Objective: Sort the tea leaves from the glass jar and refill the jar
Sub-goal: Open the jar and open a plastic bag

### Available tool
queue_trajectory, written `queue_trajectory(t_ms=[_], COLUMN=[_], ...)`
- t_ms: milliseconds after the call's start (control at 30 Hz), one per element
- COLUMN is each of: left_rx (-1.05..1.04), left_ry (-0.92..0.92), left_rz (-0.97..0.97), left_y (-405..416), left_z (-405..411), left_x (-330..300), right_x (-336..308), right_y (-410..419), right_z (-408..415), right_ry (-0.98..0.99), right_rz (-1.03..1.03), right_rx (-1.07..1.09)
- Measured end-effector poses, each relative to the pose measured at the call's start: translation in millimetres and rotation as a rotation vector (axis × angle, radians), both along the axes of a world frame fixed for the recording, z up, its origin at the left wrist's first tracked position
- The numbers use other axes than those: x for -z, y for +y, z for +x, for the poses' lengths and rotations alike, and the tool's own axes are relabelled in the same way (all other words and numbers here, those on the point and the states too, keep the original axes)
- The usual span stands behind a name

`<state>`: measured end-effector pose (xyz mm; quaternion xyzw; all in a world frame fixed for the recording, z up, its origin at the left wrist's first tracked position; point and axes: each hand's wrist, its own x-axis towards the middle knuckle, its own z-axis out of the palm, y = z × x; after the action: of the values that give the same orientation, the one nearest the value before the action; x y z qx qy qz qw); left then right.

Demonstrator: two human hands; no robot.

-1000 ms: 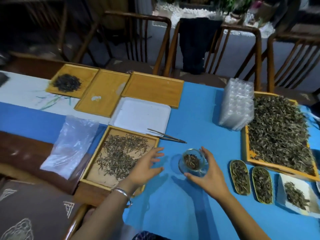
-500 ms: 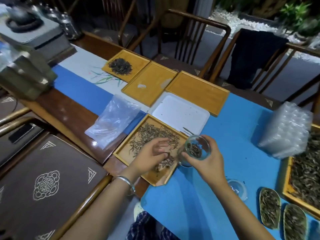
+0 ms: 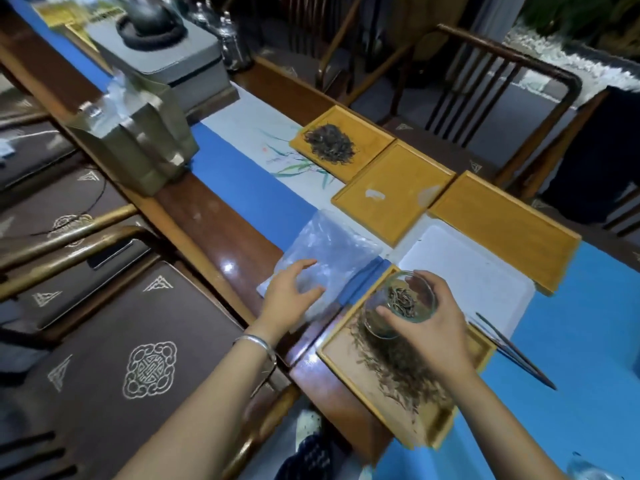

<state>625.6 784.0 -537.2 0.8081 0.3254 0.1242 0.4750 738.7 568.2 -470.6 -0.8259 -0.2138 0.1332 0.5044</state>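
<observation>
My right hand (image 3: 429, 327) grips a small glass jar (image 3: 398, 303) with dark tea leaves inside. It holds the jar tilted above a wooden tray (image 3: 443, 427) spread with loose tea leaves (image 3: 391, 362). My left hand (image 3: 291, 296) hovers with its fingers apart over a clear plastic bag (image 3: 332, 251) left of that tray, at or just above its surface. A silver bangle sits on the left wrist.
Beyond lie a white tray (image 3: 464, 268), two bare wooden trays (image 3: 391, 192) (image 3: 502, 223) and a wooden tray holding a dark tea pile (image 3: 329, 143). Tweezers (image 3: 516, 351) rest at the right. A grey box (image 3: 138, 140) and chairs stand at the left.
My left hand left the tray of leaves and moved left over the plastic bag. My right hand lifted the jar from the blue cloth and now holds it over the tray. My view swung left.
</observation>
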Motion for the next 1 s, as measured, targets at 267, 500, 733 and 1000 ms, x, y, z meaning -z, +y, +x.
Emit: queue_trajectory(t_ms=[267, 500, 733, 1000], left_rx=[0.197, 0.072, 0.129, 0.432], left_ry=[0.472, 0.202, -0.112, -0.142], left_rz=[0.295, 0.272, 0.132, 0.027], left_y=[39, 45, 32, -53], left_z=[24, 22, 34, 71], left_x=[64, 70, 29, -10], right_x=[-1, -1, -11, -27], right_y=[43, 38, 1, -99], right_z=[11, 21, 25, 11], right_ry=[-0.011, -0.024, -0.057, -0.110], right_rz=[-0.038, -0.088, -0.077, -0.071], right_rx=[0.053, 0.134, 0.218, 0.409])
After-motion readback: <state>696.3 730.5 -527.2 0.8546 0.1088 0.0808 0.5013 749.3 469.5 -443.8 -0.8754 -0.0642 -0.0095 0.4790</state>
